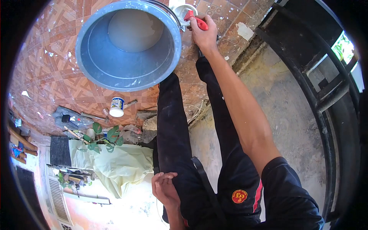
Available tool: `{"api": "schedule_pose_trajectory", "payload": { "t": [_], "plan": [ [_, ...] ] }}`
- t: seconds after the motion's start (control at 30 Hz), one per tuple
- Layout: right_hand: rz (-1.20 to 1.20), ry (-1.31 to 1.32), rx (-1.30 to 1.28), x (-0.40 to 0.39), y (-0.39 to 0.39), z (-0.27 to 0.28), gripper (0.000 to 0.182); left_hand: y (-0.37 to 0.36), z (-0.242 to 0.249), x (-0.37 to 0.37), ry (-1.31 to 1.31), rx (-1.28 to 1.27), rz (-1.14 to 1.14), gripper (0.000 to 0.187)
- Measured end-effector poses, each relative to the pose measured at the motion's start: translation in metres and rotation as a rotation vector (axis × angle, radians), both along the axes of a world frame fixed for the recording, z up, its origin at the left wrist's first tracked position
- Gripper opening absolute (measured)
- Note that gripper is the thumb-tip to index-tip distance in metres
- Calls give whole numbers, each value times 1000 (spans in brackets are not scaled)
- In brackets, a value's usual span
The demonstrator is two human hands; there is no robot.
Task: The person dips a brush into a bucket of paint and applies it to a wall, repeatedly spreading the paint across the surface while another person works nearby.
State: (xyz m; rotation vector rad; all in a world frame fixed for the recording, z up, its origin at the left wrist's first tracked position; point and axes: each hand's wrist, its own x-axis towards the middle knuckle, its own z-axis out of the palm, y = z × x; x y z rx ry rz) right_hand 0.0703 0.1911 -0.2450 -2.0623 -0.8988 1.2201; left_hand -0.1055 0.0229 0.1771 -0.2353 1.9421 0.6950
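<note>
- The right hand (204,35) is up by the bucket, its fingers closed around the red handle of a brush (202,24).
- The brush is at the white cup (185,8), just beside the bucket's rim; I cannot tell whether its bristles touch the cup.
- The blue-grey bucket (126,65) stands mouth toward me, a dark handle along its side and something pale at its bottom.
- The left hand (167,191) is low beside the person's thigh, well apart from the brush, its fingers loosely bent and clear of the palm, with nothing in their hold.
- Dark trousers (172,115) with a red badge (239,196) reach toward the bucket.
- White flecks dot the patterned floor tiles (57,73).
- A small white-and-blue tub (117,106) sits on the floor near the bucket.
- Farther off, a leafy plant (111,134) is next to a pale yellow-green sheet (122,163).
- On the right runs a black metal frame (320,100).
</note>
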Motion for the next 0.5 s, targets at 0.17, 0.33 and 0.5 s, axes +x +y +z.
{"api": "schedule_pose_trajectory", "payload": {
  "t": [0.17,0.33,0.5],
  "plan": [
    [-23,7,-52,0,1,16,28,4,0,0,-3,35,3,36],
    [-13,-2,-52,-7,5,3,29,9,-4,1,-37,-52,30,40],
    [-8,-23,-20,-10,-4,-9,29,-5,-4,-2,-17,-41,8,36]
  ]
}}
